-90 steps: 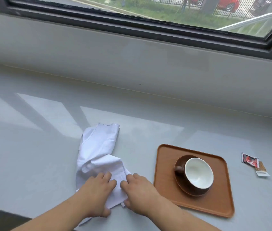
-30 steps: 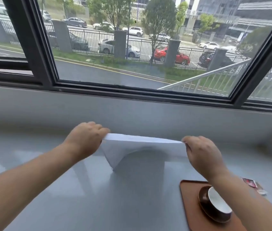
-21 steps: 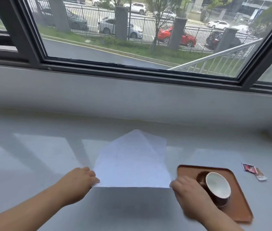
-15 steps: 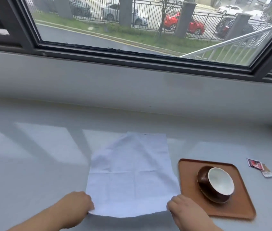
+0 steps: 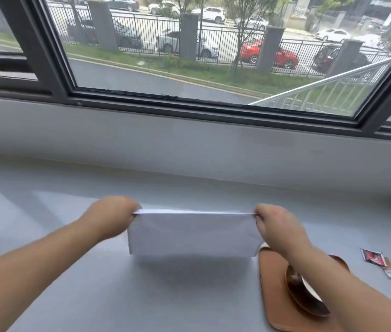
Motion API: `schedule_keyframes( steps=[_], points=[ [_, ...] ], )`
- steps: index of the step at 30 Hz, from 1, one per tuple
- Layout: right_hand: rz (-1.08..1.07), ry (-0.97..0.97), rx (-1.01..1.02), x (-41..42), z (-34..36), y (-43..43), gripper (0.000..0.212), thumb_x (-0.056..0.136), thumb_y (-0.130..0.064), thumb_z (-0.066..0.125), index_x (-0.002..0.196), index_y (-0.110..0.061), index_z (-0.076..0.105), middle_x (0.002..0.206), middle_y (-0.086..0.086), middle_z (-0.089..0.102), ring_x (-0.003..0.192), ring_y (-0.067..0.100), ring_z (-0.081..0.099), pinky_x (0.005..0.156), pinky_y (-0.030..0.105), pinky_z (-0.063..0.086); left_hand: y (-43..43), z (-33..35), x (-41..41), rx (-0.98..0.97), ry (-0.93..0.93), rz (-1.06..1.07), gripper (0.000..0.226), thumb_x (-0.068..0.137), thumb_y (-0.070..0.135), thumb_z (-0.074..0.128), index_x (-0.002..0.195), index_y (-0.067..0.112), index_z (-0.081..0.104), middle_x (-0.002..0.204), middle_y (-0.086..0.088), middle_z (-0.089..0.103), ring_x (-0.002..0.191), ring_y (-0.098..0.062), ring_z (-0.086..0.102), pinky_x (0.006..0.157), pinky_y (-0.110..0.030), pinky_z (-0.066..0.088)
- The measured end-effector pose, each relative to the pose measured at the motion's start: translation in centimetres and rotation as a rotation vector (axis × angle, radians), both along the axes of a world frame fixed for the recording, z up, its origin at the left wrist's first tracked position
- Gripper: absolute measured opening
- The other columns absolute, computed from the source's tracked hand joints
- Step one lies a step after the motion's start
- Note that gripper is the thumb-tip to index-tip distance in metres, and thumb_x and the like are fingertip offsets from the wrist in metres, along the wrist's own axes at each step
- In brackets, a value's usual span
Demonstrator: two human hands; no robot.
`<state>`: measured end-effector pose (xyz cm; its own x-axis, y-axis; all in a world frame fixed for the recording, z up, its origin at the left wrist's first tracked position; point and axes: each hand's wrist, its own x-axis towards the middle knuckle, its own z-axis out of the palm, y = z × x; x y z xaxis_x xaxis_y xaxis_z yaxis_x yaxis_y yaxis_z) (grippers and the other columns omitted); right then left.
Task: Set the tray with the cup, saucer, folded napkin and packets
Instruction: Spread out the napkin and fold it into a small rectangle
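Both hands pinch the top corners of a white cloth napkin (image 5: 193, 233), the left hand (image 5: 110, 218) at one end and the right hand (image 5: 277, 227) at the other, holding it doubled over and taut above the pale grey counter (image 5: 46, 224). To its right lies a brown rectangular wooden tray (image 5: 273, 283) bearing a dark brown saucer (image 5: 304, 300), the cup mostly hidden by the right forearm. Two small packets (image 5: 381, 262) lie on the counter beyond the tray.

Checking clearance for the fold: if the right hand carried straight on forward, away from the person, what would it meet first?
The right hand, pinching the napkin, looks to have bare countertop ahead, then the wall under the window. Depth is unclear.
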<state>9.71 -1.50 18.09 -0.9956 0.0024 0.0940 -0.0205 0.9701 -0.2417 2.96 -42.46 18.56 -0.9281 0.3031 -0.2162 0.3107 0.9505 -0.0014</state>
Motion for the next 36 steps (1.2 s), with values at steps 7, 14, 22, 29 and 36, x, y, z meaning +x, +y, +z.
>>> schedule_keyframes(
  steps=[7,14,22,29,36],
  points=[
    [0.012,0.715,-0.177,-5.4,17.5,0.6,0.005,0.095,-0.011,0.065,0.097,-0.008,0.069,0.088,0.013,0.072,0.085,0.038,0.064,0.074,0.043,0.050,-0.3,17.6,-5.2,0.396,0.629,-0.039,0.027,0.095,0.027,0.049,0.102,0.023,0.075,0.097,-0.013,0.073,0.092,-0.042,0.067,0.072,-0.044,0.049],
    [0.040,0.904,-0.120,-2.9,19.9,1.0,0.005,0.097,-0.010,0.065,0.100,-0.007,0.068,0.093,0.014,0.070,0.090,0.035,0.061,0.084,0.042,0.046,-0.8,19.5,-3.2,0.515,0.877,-0.181,0.037,0.088,0.016,0.051,0.113,0.015,0.078,0.094,-0.014,0.075,0.088,-0.044,0.068,0.073,-0.052,0.057],
    [0.067,0.532,-0.117,5.0,6.4,1.5,0.011,0.093,-0.016,0.059,0.097,-0.013,0.068,0.093,0.000,0.065,0.091,0.026,0.058,0.082,0.026,0.038,-1.9,6.1,1.4,0.405,0.657,-0.404,0.044,0.084,0.018,0.045,0.110,0.012,0.080,0.094,-0.005,0.077,0.076,-0.035,0.067,0.067,-0.043,0.059],
    [0.089,0.032,-0.020,11.6,-4.6,1.1,0.028,0.074,0.004,0.085,0.084,-0.018,0.070,0.082,-0.006,0.065,0.077,0.022,0.062,0.068,0.029,0.044,-2.9,-7.0,6.6,0.187,0.145,-0.417,0.038,0.081,0.014,0.076,0.111,0.037,0.078,0.101,0.015,0.075,0.089,-0.018,0.068,0.072,-0.026,0.056],
    [0.160,-0.219,0.046,15.1,-9.6,1.3,0.036,0.056,-0.009,0.095,0.074,-0.022,0.067,0.072,-0.008,0.062,0.066,0.016,0.063,0.067,0.028,0.041,-2.3,-13.4,11.4,-0.062,-0.344,-0.302,0.028,0.099,0.035,0.035,0.103,0.027,0.062,0.103,0.009,0.060,0.099,-0.017,0.053,0.067,-0.031,0.039]
  ],
)
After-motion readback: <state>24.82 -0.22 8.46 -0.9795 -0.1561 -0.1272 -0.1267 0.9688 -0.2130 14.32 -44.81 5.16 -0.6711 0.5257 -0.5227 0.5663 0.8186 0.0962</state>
